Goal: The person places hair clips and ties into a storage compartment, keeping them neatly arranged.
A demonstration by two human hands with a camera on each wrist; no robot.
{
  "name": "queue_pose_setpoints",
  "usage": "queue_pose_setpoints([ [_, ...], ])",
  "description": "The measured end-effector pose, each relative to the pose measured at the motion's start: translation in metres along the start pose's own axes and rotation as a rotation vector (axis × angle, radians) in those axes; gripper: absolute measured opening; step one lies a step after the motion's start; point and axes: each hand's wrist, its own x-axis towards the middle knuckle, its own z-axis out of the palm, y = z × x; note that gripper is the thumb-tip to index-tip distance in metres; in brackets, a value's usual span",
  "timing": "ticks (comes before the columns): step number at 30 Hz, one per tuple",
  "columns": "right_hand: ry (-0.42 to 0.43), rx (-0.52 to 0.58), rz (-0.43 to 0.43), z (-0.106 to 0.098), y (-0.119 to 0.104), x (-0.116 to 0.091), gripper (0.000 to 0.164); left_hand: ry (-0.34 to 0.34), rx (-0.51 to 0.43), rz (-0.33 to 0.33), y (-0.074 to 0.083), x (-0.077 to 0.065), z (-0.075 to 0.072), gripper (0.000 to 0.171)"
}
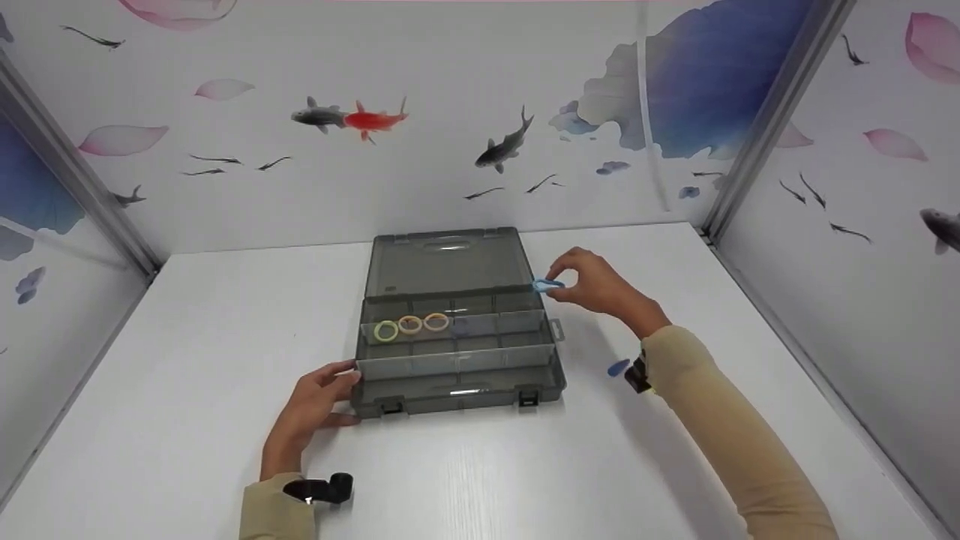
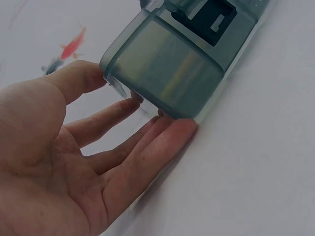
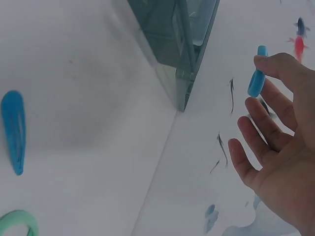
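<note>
A grey translucent organizer box point(image 1: 427, 406) lies on the table with its lid point(image 1: 450, 266) open toward the back wall. My left hand point(image 1: 316, 401) rests its fingertips against the box's front left corner; in the left wrist view the fingers are loosely extended along its side point(image 2: 162, 69). Between thumb and index finger, my right hand point(image 1: 596, 285) pinches a light-blue hair tie point(image 3: 258, 78), held up beside the box's back right corner. Three more hair ties sit in a row in the middle compartments: yellow-green point(image 1: 385, 331), peach point(image 1: 410, 325) and orange point(image 1: 436, 322).
A blue snap hair clip point(image 3: 14, 132) lies on the white table point(image 1: 187, 360), right of the box near my right wrist. Close to it is a mint-green ring point(image 3: 19, 216), cut off by the right wrist view. Printed panels point(image 1: 450, 60) stand around the back and sides.
</note>
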Motion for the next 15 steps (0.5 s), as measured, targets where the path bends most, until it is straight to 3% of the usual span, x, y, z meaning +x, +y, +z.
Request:
queue_pose_setpoints([
  [10, -0.058, -0.018, -0.076, 0.013, -0.036, 0.022, 0.025, -0.005, 0.002, 0.008, 0.001, -0.001, 0.0, 0.053],
  [15, -0.101, -0.086, -0.063, 0.025, -0.05, 0.033, 0.028, 0.003, 0.012, 0.002, 0.0, -0.001, 0.0, 0.053],
])
